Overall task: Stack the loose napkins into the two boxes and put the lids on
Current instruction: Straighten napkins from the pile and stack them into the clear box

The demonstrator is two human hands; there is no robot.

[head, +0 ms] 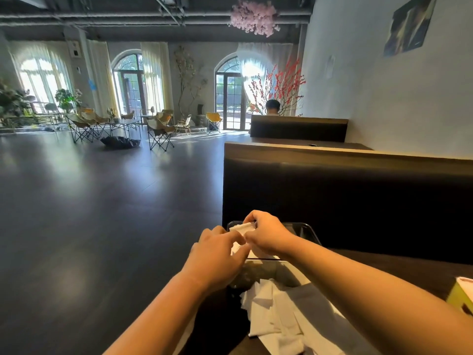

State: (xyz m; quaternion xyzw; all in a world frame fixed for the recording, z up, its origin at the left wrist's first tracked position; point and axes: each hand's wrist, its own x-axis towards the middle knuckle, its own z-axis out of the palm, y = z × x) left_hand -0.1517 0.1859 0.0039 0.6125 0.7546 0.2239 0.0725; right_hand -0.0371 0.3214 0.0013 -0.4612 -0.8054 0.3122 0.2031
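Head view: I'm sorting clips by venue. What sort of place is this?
Probably a café or restaurant: high-backed booth seats, folding chairs grouped round low tables, and loose napkins on the table.

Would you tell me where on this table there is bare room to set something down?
Bare tabletop lies between the clear box, the bench back and the yellow object. The near middle is crowded with loose napkins.
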